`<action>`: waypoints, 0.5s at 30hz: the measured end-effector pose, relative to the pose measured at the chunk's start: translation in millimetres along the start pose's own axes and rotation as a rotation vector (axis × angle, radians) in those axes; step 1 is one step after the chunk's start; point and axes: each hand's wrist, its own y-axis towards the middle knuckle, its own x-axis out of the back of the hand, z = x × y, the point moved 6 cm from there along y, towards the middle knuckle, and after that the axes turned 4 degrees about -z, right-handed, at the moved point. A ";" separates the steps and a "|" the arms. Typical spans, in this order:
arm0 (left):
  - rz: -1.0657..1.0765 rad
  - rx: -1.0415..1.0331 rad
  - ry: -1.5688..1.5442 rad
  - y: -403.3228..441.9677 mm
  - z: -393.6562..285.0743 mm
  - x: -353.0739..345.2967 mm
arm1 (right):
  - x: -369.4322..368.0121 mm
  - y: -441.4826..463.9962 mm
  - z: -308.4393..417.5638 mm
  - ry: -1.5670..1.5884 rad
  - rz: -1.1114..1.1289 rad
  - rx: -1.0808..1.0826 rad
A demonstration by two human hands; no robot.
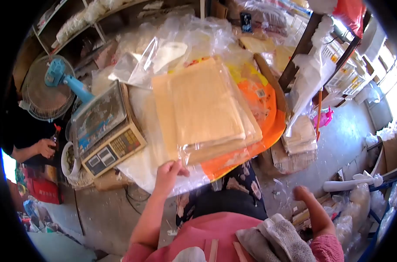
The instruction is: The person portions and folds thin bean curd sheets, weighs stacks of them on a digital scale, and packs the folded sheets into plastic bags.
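Observation:
A stack of flat tan sheets (pixel 207 105) in clear plastic lies on the table in front of me. My left hand (pixel 169 174) is at its near edge, fingers pinched on the clear plastic bag (pixel 184 153). Out to the right, away from the stack, my right hand (pixel 301 192) hangs low with its fingers curled in. Whether it holds anything is hidden; a faint clear plastic scrap (pixel 280 188) shows close by. Under the stack spreads an orange and yellow printed plastic sheet (pixel 268 124).
Left of the stack stands a scale (pixel 107 131), with a blue fan (pixel 54 85) behind it. Another person's hand (pixel 46 147) is beside a white bucket (pixel 70 163). Crumpled clear bags (pixel 198 32) cover the table's back. Cardboard bundles (pixel 296 148) sit at the right.

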 end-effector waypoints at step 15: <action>0.016 -1.283 1.087 -3.7 -76.3 -24.3 | 447.2 -192.9 266.1 0.205 -1.203 0.998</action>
